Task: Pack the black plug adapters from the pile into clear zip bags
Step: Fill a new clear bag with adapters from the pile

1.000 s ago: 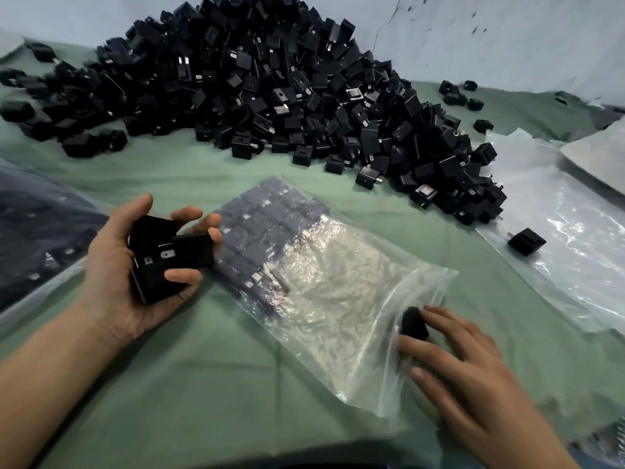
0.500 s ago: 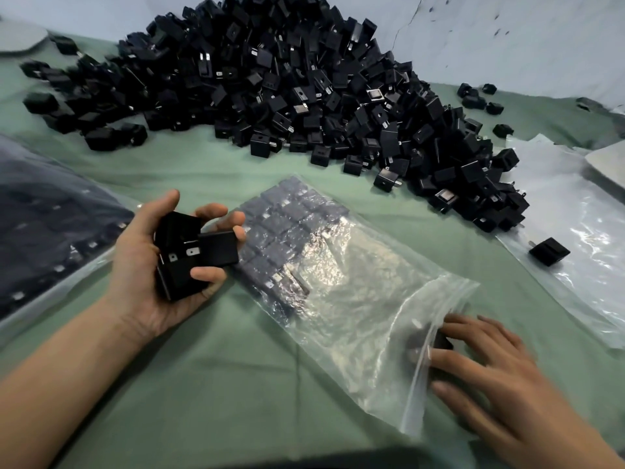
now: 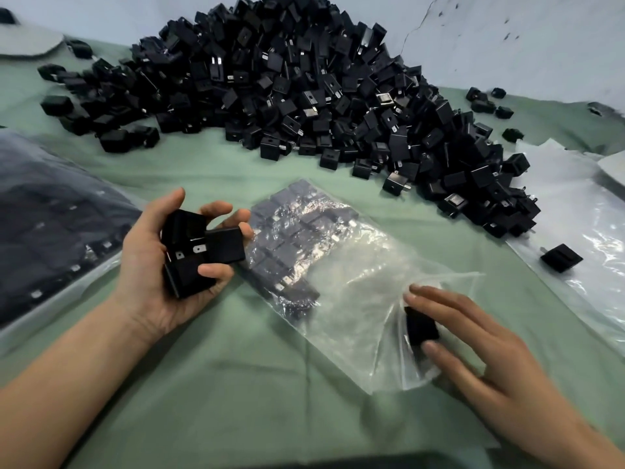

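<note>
Pile of black plug adapters: 12 o'clock, on green cloth.
Clear zip bag: centre, part-filled.
Left hand: 9 o'clock of bag, gripping several adapters.
Right hand: 5 o'clock, pinching single adapter at bag mouth.
Filled bag: far 9 o'clock.
Empty bags: 3 o'clock, loose adapter on top.

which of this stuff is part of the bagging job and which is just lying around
Job: adapter pile; half-filled zip bag; adapters held in left hand; single adapter pinched by right hand at the bag mouth.
Lying about: packed bag at left; lone adapter on clear plastic, right.
</note>
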A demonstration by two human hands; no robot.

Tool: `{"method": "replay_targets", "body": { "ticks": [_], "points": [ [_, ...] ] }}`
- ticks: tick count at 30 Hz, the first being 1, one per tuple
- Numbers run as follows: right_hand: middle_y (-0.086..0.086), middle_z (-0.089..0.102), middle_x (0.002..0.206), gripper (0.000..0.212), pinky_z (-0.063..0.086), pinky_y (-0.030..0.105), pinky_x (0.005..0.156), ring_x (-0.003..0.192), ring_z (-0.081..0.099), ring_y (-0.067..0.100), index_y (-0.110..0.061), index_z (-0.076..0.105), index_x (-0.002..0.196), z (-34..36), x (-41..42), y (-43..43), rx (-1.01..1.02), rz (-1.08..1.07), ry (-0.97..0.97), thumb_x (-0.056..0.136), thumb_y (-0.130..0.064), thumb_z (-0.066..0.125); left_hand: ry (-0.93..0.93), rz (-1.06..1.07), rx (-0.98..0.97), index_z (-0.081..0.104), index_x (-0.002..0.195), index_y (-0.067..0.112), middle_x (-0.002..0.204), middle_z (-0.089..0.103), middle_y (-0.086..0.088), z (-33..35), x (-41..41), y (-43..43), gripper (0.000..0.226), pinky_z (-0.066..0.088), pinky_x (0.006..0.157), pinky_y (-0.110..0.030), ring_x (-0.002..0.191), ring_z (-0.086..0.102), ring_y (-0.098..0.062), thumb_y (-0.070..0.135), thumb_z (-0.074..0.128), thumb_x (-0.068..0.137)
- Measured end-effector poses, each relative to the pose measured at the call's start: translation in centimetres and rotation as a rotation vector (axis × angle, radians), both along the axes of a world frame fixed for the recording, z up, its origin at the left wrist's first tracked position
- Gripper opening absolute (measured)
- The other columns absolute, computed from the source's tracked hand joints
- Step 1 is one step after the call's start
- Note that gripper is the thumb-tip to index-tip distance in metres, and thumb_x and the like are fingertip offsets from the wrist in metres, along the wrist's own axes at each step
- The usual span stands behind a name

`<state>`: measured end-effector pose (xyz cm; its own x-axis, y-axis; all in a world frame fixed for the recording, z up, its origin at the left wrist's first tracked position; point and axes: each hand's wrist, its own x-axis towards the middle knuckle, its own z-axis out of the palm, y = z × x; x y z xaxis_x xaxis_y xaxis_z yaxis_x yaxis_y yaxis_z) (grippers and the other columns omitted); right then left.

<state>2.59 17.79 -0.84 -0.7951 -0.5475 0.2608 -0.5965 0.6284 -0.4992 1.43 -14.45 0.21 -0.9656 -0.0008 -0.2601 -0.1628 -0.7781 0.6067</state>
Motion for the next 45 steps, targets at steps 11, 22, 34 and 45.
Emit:
{"method": "replay_targets", "body": {
  "ticks": [11,22,34,45],
  "points": [
    [-0.003,0.046,0.125,0.022,0.047,0.027,0.085,0.101,0.059,0.013,-0.028,0.070,0.100,0.0,-0.7,-0.8,0.185,-0.111,-0.088,0.088,-0.034,0.052,-0.007,-0.005,-0.027,0.073,0.071,0.012,0.092,0.070,-0.007,0.1,0.1,0.2,0.035,0.035,0.031,-0.013,0.075,0.067,-0.013,0.044,0.070,0.056],
    [-0.016,0.043,0.130,0.035,0.023,0.018,0.081,0.096,0.031,0.013,-0.042,0.052,0.129,-0.3,-1.4,-1.9,0.431,-0.143,-0.023,0.096,-0.032,0.044,0.007,0.000,-0.013,0.073,0.072,0.013,0.092,0.070,-0.006,0.1,0.1,-0.1,0.035,0.035,0.032,-0.013,0.077,0.067,-0.014,0.043,0.070,0.057],
    [-0.006,0.048,0.127,0.064,0.039,0.017,0.100,0.119,0.049,0.004,-0.022,0.053,0.130,-1.0,-1.7,-1.7,-0.019,-0.035,-0.007,0.078,0.014,0.064,0.015,0.007,0.012,0.073,0.072,0.012,0.092,0.069,-0.006,0.0,0.0,-0.2,0.034,0.036,0.031,-0.013,0.077,0.067,-0.015,0.042,0.072,0.057],
    [-0.016,0.054,0.133,0.038,0.036,0.018,0.105,0.130,0.043,-0.001,-0.031,0.065,0.117,-1.1,-1.6,-0.7,0.028,0.107,-0.073,0.083,-0.015,0.062,0.029,-0.012,0.009,0.073,0.071,0.012,0.089,0.070,-0.006,0.2,0.1,-0.1,0.033,0.036,0.031,-0.014,0.076,0.068,-0.015,0.043,0.067,0.061]
  ]
}}
